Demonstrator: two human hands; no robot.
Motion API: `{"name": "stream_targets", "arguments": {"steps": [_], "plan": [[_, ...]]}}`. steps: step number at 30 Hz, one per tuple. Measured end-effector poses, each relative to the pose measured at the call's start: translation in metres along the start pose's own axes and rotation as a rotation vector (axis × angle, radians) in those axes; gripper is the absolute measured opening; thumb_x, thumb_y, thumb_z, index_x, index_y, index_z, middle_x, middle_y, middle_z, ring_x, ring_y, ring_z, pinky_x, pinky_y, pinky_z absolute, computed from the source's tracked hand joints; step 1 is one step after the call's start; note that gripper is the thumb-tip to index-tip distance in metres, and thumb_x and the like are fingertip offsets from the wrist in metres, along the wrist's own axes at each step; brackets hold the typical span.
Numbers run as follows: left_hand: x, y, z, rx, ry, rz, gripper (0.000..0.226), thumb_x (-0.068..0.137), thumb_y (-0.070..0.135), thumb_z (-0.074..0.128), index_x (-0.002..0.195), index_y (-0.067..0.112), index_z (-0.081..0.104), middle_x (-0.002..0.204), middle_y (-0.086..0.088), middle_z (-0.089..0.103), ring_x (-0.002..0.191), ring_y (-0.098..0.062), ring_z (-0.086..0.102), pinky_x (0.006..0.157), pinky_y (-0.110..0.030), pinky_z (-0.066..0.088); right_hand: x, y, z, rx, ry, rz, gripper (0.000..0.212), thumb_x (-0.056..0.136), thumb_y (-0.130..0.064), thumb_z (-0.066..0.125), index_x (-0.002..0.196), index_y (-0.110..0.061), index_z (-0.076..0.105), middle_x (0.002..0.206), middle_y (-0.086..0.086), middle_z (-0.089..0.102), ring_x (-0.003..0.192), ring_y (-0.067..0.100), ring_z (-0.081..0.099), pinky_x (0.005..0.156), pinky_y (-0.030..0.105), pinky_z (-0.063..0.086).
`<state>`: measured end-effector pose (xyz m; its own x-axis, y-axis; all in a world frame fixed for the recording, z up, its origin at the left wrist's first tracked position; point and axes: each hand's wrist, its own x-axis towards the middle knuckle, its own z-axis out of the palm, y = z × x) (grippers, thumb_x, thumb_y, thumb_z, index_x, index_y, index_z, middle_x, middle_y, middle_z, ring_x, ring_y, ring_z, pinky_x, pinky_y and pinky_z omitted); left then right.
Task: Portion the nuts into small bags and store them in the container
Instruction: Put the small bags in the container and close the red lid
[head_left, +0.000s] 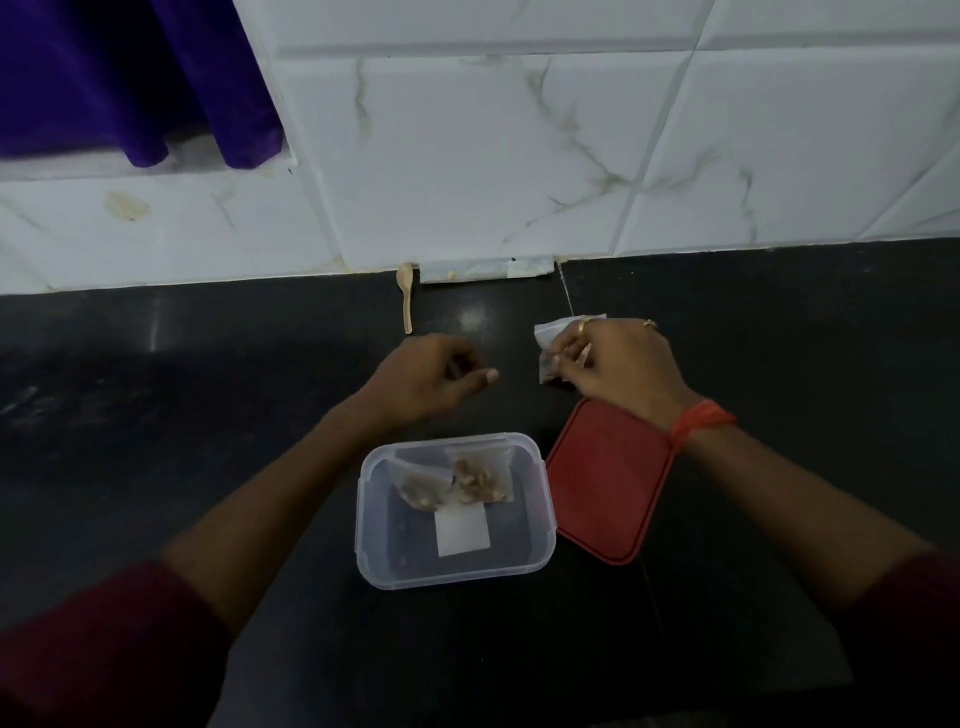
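1. The small bag is held above the tabletop, just beyond the container and to its right. Dark nuts sit in its lower part, and its pale top sticks out past the fingers.
2. The right hand has the bag in a closed grip, fingers and thumb pinching it near the mouth.
3. The left hand hovers near the bag but apart from it, fingers curled under and thumb pointing towards it. The blur hides whether its grip holds a nut or nothing.
4. The step in hand looks like sealing this portion. To do it well, keep the bag upright so the nuts stay low. Bring the left hand in to hold the other corner, then press the mouth shut from one side to the other.
5. The container is clear and open. Two filled bags lie at its far end, with a white slip nearer. There is bare floor left for this bag, so lay it flat beside them.
6. The red lid lies on the tabletop touching the container's right side, partly under the right wrist.
7. A small wooden spoon rests further off, by the tiled wall.
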<state>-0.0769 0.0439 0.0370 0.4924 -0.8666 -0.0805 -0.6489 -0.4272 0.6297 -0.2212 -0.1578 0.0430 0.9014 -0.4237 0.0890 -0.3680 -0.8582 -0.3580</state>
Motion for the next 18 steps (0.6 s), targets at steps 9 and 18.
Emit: {"name": "stream_targets", "arguments": {"steps": [9,18], "plan": [[0.128,-0.006,0.035,0.099,-0.184,-0.013,0.040,0.099,0.033,0.057,0.133,0.010,0.059,0.132,-0.010,0.064,0.118,-0.025,0.062,0.099,-0.032,0.045,0.071,0.082,0.012,-0.014,-0.188,0.188,0.035,0.090,-0.016,0.058,0.124,-0.022,0.068,0.119,0.002,0.072,0.112,0.022,0.066,0.097,0.036,0.052],[0.179,-0.002,0.072,0.232,-0.176,0.031,0.043,0.100,0.023,0.050,0.143,0.016,0.050,0.142,-0.007,0.058,0.130,-0.029,0.053,0.103,-0.034,0.038,0.098,0.095,0.039,-0.228,-0.376,0.179,0.045,0.097,-0.022,0.047,0.142,-0.025,0.053,0.140,0.015,0.057,0.125,0.036,0.055,0.107,0.049,0.043]]}}
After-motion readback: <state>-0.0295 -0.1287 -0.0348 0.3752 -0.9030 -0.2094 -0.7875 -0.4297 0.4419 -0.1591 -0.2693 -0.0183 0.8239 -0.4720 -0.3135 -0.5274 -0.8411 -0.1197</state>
